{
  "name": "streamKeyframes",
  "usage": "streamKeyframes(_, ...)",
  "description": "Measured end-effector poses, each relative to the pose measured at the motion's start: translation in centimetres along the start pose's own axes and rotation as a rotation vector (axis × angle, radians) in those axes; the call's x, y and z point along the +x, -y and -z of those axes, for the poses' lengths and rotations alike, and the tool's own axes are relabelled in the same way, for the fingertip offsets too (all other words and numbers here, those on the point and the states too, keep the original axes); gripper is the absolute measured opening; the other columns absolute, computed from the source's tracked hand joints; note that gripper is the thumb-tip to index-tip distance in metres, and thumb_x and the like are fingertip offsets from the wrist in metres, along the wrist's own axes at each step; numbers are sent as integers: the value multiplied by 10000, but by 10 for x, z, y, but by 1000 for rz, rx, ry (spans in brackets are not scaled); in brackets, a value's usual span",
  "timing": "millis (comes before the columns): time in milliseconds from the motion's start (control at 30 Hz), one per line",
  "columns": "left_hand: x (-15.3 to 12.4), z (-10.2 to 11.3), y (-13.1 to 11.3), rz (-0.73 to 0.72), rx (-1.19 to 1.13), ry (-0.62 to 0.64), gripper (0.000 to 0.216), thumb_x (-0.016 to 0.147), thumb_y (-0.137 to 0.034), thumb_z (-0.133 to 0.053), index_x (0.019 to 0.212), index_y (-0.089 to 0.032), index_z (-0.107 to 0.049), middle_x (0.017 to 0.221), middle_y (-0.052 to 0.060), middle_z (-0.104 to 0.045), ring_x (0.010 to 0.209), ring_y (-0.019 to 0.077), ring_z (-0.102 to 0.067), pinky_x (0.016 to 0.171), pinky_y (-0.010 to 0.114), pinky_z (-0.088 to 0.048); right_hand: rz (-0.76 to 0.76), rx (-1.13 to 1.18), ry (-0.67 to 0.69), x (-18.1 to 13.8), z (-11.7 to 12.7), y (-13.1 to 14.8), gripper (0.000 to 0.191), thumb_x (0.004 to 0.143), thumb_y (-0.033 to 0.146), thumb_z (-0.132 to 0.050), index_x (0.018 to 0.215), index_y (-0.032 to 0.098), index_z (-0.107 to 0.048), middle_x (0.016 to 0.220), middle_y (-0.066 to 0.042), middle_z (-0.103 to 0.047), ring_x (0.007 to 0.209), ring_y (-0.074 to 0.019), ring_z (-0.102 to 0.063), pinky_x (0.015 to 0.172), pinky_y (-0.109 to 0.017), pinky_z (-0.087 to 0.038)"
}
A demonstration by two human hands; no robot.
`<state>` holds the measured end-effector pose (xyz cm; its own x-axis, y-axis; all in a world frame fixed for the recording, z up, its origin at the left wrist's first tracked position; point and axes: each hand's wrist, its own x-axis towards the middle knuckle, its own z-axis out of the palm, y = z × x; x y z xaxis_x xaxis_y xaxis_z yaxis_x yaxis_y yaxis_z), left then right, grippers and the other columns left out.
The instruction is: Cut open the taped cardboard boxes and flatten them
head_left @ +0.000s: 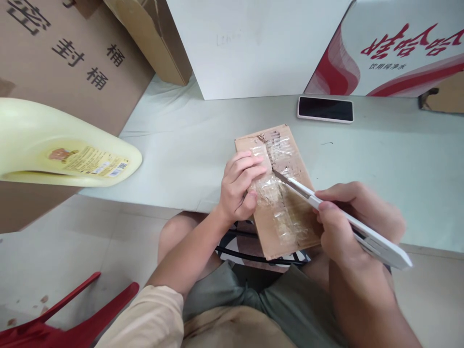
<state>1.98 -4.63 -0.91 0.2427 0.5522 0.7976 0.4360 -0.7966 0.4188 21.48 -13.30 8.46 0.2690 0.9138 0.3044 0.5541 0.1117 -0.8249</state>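
A small flat cardboard parcel (pixel 286 212), wrapped in clear tape, lies half on the table's near edge and half over my lap. My left hand (pixel 237 186) grips the parcel's left side, fingers curled over the top. My right hand (pixel 348 217) is closed round a white utility knife (pixel 348 220). The knife's blade tip rests on the taped top near the parcel's middle.
A pale table (pixel 188 150) carries a dark-screened phone (pixel 325 108) at the back. White and red printed boxes (pixel 391 48) and brown cartons (pixel 72 63) stand behind and to the left. A yellow plastic jug (pixel 54 145) juts in at left. A red chair (pixel 65 319) stands at lower left.
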Motion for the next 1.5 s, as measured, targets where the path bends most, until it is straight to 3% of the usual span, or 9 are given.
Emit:
streamKeyframes(167,1,-1,-2,8,-35,-12,452,1101,-473,-359,1218,-202,-702,1229,121,-775,1217,291,-712,1145,517,-571,50,-12,-61,1,-1,-4,103,840,221,-649,746,238,-687,536,62,-573,441,-110,-510,435,-285,-366)
streamKeyframes(367,0,-2,0,6,-37,-24,454,1096,-470,-359,1218,-204,-707,1213,121,-779,1231,303,-708,1129,530,-574,-72,10,61,2,-1,7,103,883,228,-652,783,225,-680,565,61,-588,472,-101,-488,481,-282,-365)
streamKeyframes(600,0,-1,0,11,-17,-18,444,1089,-474,-355,1223,-223,-696,1223,109,-777,1232,302,-706,1128,534,-574,23,14,-79,-3,-1,-5,106,826,205,-650,728,233,-680,526,64,-563,446,-106,-499,441,-281,-348)
streamKeyframes(833,-1,-2,1,12,-42,-19,443,1092,-460,-359,1236,-210,-695,1236,115,-770,1243,304,-696,1141,532,-561,-158,89,95,3,-2,8,131,895,260,-660,769,227,-678,557,62,-593,461,-97,-483,469,-273,-355)
streamKeyframes(1100,-1,-1,1,7,-16,-15,441,1090,-465,-351,1228,-221,-692,1226,109,-772,1231,299,-704,1130,540,-571,-74,31,-78,-5,-2,-1,114,828,221,-654,725,230,-703,526,63,-576,450,-101,-503,458,-279,-351)
streamKeyframes(1333,0,1,0,4,6,-3,461,1099,-471,-336,1204,-218,-707,1214,105,-781,1226,290,-704,1112,534,-592,-156,71,20,0,-2,4,120,854,238,-648,740,225,-683,511,74,-552,433,-93,-448,471,-282,-335)
streamKeyframes(1500,0,0,1,1,-21,-9,450,1092,-461,-357,1220,-206,-704,1228,112,-771,1233,289,-700,1137,523,-576,-83,4,-90,-7,0,2,115,812,236,-642,704,228,-682,513,61,-563,446,-108,-482,470,-291,-332)
